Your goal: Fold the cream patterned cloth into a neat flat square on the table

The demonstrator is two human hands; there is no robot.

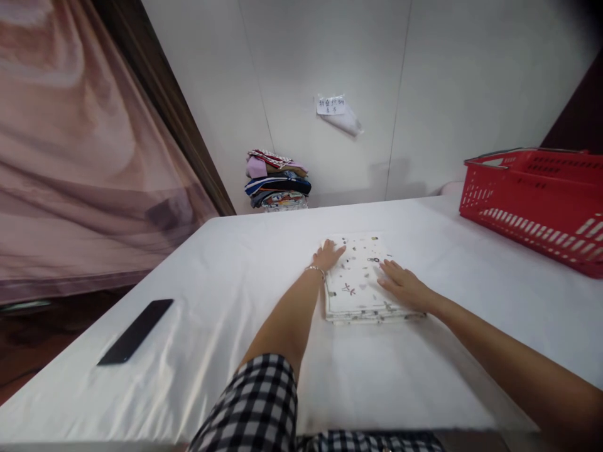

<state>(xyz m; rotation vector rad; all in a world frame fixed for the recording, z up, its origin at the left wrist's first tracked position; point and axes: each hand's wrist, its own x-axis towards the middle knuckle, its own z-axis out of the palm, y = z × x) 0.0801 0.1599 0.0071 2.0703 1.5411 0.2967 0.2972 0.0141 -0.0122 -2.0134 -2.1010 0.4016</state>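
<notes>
A: Currently, where is the folded cloth (360,279), and how do the hands sit on it?

B: It lies flat near the middle of the worktop (235,276), folded into a thick rectangular pad, white with small printed motifs. The left hand (327,256) rests on its far left corner. The right hand (402,285) rests on its right side. Fingers of both hands are extended and spread, palms down; neither hand grips anything.

A: Why flat palms rather than a grasp?

B: Judged from the pose, downward pressure keeps the layers aligned and flattens the fold. Contact at two separate points would hold the pad square.

A: Containers?

B: One red basket (532,201) stands at the right edge of the worktop, well apart from the cloth. Its interior cannot be seen from this angle, so contents cannot be told.

A: Other items?

B: A stack of folded textiles (277,182) sits against the wall beyond the far left corner of the worktop. A dark phone (136,331) lies on the near left part, well apart from the hands. A paper note (331,105) is fixed to the wall.
</notes>
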